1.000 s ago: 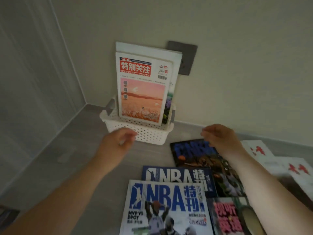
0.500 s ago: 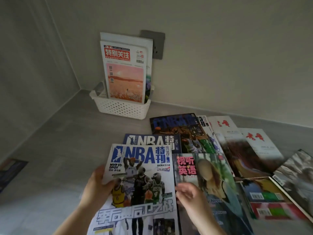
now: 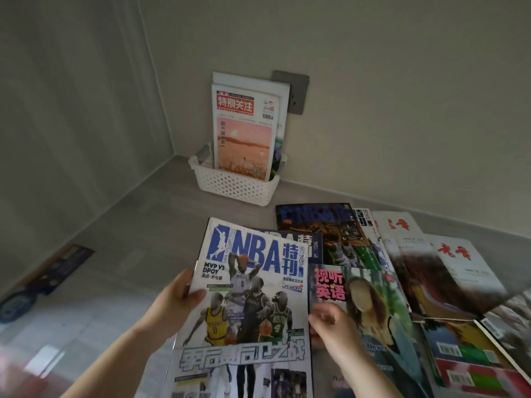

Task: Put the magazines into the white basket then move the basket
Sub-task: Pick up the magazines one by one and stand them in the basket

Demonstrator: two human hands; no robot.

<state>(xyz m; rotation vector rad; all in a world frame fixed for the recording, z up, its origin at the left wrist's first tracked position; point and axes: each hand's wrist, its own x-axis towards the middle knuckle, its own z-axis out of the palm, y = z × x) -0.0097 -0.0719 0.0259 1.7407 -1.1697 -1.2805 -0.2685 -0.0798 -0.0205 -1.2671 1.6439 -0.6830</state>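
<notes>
Your left hand [image 3: 175, 300] has left the white basket [image 3: 235, 183] to pinch the NBA magazine [image 3: 247, 305]; right hand [image 3: 330, 326] half-curled beside it (holding nothing): loading resumes.

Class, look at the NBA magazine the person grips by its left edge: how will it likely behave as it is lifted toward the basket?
The NBA magazine is thin and already curls near the left hand, so it will probably flop. Its glossy cover may slip between the fingers. The right hand near its other edge could steady it.
</notes>
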